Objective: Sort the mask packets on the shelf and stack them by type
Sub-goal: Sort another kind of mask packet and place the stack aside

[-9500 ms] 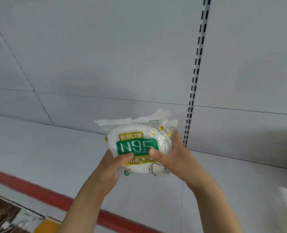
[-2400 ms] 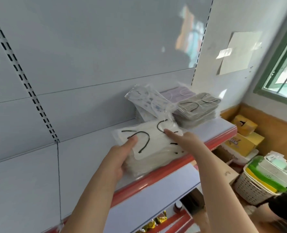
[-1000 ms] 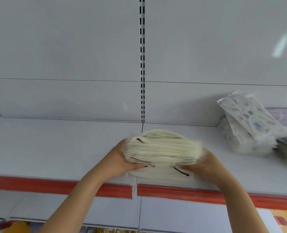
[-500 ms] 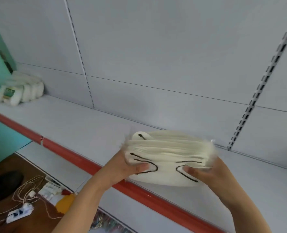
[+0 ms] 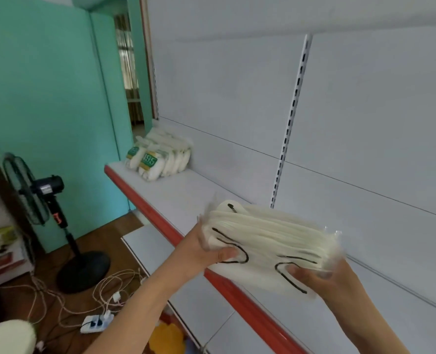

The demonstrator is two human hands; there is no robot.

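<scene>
Both hands grip a thick stack of white mask packets (image 5: 270,241) (black ear loops showing): left hand (image 5: 204,251) and right hand (image 5: 319,274) fingers clamped on its ends, above the shelf (image 5: 176,192). N95 packets (image 5: 158,157) lie far left of the fingers.

black standing fan (image 5: 36,198) on wooden floor | white power strip (image 5: 96,323) with tangled cables | teal wall (image 5: 45,85)

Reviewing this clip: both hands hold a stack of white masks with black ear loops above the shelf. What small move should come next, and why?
Probably lower the stack of white masks onto the bare shelf just beneath it. The left hand and right hand grip its ends, holding it above the shelf edge, and the N95 packets already sit grouped at the far end, so this type likely needs its own spot.
</scene>
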